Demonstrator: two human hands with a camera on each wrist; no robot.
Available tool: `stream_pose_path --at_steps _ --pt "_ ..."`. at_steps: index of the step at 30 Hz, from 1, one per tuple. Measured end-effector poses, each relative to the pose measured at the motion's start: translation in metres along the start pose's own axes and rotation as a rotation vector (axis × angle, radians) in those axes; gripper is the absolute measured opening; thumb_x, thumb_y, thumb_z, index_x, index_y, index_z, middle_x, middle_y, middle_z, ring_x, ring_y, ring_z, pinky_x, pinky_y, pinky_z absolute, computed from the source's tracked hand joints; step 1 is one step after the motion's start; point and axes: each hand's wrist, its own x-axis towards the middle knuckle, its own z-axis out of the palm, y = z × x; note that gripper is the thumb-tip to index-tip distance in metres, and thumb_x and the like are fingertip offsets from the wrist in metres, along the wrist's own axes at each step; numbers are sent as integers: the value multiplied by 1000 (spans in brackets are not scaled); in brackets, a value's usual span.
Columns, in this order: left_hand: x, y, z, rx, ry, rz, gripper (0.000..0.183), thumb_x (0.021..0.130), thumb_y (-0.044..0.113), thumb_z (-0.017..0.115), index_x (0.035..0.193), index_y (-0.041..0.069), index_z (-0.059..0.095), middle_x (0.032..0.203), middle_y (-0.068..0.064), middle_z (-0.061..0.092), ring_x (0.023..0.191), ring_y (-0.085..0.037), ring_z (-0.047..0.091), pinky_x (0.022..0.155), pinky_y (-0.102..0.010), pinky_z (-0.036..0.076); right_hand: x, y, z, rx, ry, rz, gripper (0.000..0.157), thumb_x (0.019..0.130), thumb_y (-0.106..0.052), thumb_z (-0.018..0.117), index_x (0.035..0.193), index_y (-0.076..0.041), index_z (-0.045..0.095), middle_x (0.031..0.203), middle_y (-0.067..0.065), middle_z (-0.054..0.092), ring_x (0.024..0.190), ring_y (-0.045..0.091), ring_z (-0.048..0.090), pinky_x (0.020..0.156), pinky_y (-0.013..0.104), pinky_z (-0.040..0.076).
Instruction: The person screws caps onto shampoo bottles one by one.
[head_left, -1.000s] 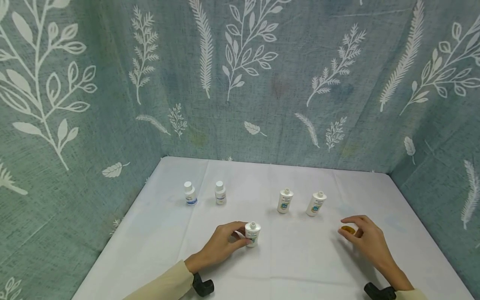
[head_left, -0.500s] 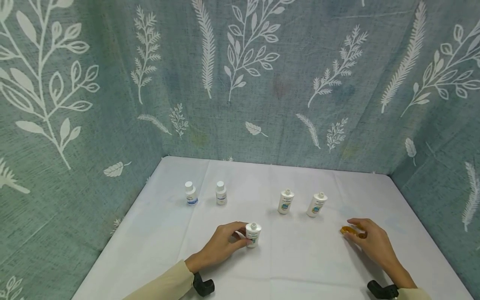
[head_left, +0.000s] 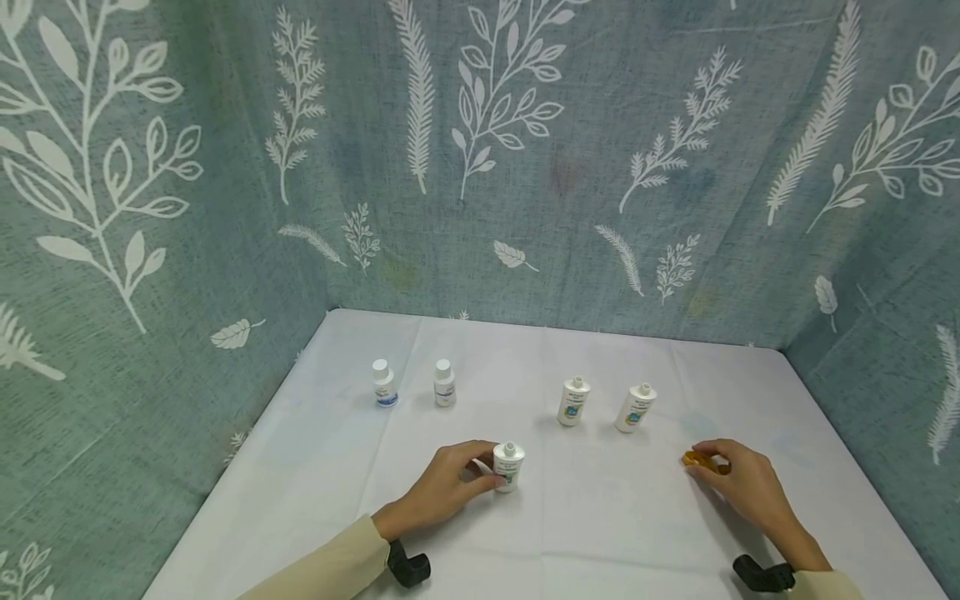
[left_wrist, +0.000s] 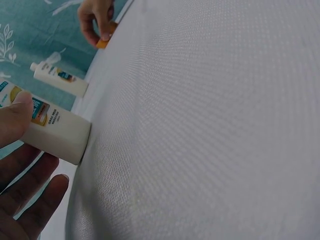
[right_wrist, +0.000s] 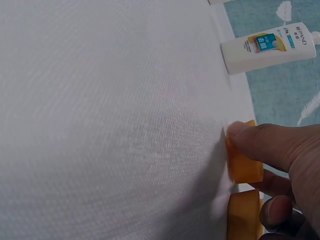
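Observation:
My left hand (head_left: 448,485) grips a small white bottle (head_left: 507,468) with a bare nozzle neck, upright on the white cloth. In the left wrist view the thumb presses its printed label. Over on the right, my right hand (head_left: 742,483) pinches an orange cap (right_wrist: 245,155) between thumb and fingers, low at the cloth. A second orange cap (right_wrist: 243,215) stands right beside it, near the curled lower fingers. Two more uncapped white bottles, one at mid-table (head_left: 573,402) and one to its right (head_left: 636,407), stand beyond the hands.
Farther back on the left are two small bottles with white caps, one outer (head_left: 385,385) and one inner (head_left: 444,385). A white cloth (head_left: 600,533) covers the table. Green leaf-patterned curtain (head_left: 525,167) hangs behind and along both sides.
My right hand has shifted slightly right and now pinches the orange cap at the cloth, with a second orange cap showing beside it. My left hand keeps holding the bottle in place.

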Motion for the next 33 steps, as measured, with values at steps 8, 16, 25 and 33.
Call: stream_pose_path --at_steps 8,16,25,33 --pt "0 1 -1 -6 -13 -4 41 95 23 77 132 12 65 116 5 71 101 -9 68 82 -26 60 1 -8 -1 -32 34 -78 40 83 -21 88 115 -1 73 97 10 69 74 21 60 60 35 52" --pt "1 1 -2 2 -14 -2 41 94 22 78 131 13 65 116 6 71 101 -9 68 82 -28 60 -2 -35 -4 -5 61 -177 32 82 -19 88 109 -7 77 95 3 69 64 14 45 51 26 36" --pt "1 1 -1 -1 -15 -14 45 92 31 80 132 15 65 118 9 70 103 -8 67 84 -32 60 -1 -66 -4 64 44 -266 27 83 -22 89 105 -15 75 94 -7 71 61 6 42 50 24 36" --pt "2 1 0 -10 -12 -19 42 93 29 79 131 15 66 115 8 71 101 -8 68 83 -30 60 5 -89 1 104 30 -357 31 82 -16 89 110 -17 77 95 -9 71 60 4 43 49 23 37"
